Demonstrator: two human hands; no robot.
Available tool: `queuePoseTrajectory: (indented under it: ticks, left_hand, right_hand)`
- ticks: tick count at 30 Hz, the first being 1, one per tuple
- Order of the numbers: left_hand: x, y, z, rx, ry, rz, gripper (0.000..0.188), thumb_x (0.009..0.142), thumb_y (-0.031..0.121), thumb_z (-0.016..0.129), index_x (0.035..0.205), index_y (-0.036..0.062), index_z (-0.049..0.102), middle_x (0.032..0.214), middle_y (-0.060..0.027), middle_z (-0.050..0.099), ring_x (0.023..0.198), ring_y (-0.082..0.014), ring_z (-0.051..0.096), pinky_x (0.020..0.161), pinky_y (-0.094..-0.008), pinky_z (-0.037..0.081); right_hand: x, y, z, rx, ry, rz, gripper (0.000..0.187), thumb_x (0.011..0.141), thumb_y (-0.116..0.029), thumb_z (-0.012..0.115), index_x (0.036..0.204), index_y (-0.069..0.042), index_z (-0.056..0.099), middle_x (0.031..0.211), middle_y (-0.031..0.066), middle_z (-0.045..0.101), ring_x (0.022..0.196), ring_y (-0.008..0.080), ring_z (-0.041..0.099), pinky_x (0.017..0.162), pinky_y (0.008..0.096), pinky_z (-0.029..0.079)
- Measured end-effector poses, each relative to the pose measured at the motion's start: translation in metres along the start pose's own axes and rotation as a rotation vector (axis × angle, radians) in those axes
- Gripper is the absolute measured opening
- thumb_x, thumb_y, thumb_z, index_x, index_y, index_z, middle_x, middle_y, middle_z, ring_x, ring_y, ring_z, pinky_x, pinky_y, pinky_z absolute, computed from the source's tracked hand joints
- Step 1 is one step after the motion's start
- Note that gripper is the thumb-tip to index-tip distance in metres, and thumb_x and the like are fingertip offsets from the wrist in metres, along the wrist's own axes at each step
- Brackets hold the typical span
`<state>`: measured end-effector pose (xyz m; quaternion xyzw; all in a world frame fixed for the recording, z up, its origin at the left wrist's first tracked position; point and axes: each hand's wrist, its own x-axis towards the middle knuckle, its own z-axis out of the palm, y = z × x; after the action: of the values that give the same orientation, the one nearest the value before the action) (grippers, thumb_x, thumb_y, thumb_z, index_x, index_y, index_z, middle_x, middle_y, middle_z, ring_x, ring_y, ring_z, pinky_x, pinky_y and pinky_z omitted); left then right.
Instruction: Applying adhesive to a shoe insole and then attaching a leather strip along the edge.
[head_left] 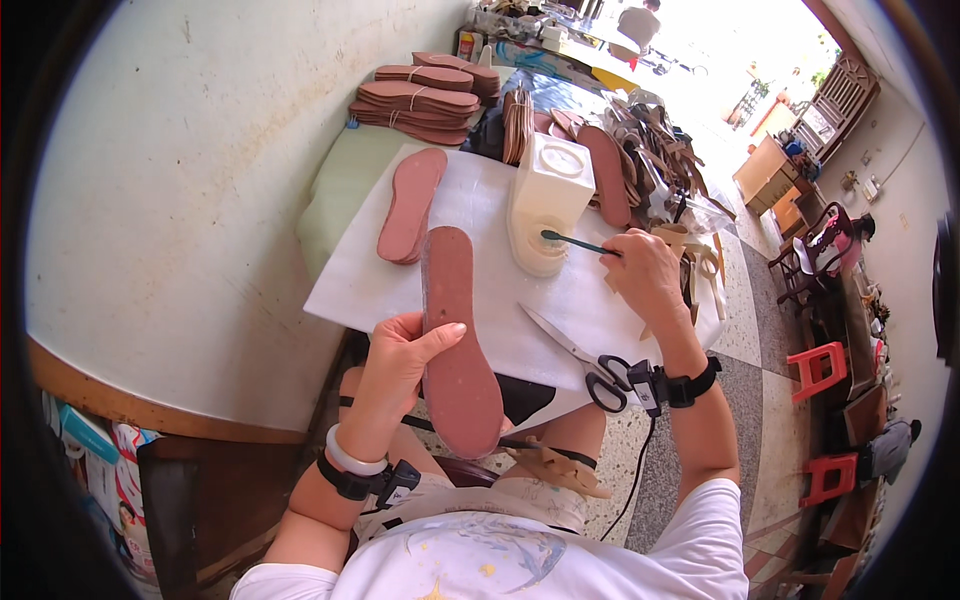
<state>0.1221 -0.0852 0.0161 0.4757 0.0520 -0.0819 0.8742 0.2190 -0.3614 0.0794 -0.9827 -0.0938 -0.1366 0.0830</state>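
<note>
My left hand [403, 362] grips a reddish-brown insole [456, 345], thumb on its upper face, above my lap at the table's near edge. In my right hand [645, 272] is a thin dark brush [583, 243], its tip at the mouth of a cream plastic container [549, 205]. Whether the tip touches what is inside I cannot tell. A small stack of insoles [412, 205] lies on the white table covering [480, 230], left of the container. Scissors [577, 350] with black handles rest near the front edge, below my right hand.
Bundled insoles [418, 103] are piled at the back left against the wall. Loose insoles [603, 172] and a heap of scraps [655, 160] crowd the back right. Red stools [818, 370] and a wooden chair [812, 255] stand along the right. A person [638, 25] is far off.
</note>
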Motion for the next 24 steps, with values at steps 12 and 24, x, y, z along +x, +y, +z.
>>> queuePoseTrajectory:
  ticks: [12, 24]
  left_hand:
    - [-0.002, -0.003, -0.001, 0.047, -0.004, 0.027, 0.015, 0.081, 0.010, 0.071, 0.090, -0.0024, 0.067, 0.079, -0.0051, 0.067, 0.064, -0.0085, 0.062, 0.058, -0.0235, 0.052]
    - [-0.006, -0.009, 0.002, 0.110, -0.058, 0.049, 0.016, 0.082, 0.009, 0.071, 0.091, -0.0038, 0.067, 0.079, -0.0063, 0.068, 0.064, -0.0078, 0.062, 0.056, -0.0223, 0.051]
  right_hand:
    - [-0.012, 0.006, -0.008, -0.024, 0.140, -0.080, 0.013, 0.076, -0.014, 0.067, 0.088, -0.008, 0.072, 0.086, 0.0066, 0.065, 0.088, 0.0272, 0.062, 0.078, 0.0378, 0.048]
    - [-0.033, -0.001, -0.036, 0.342, 0.190, -0.007, 0.015, 0.075, -0.007, 0.071, 0.090, -0.002, 0.073, 0.080, 0.0080, 0.067, 0.069, 0.0203, 0.064, 0.065, 0.0290, 0.049]
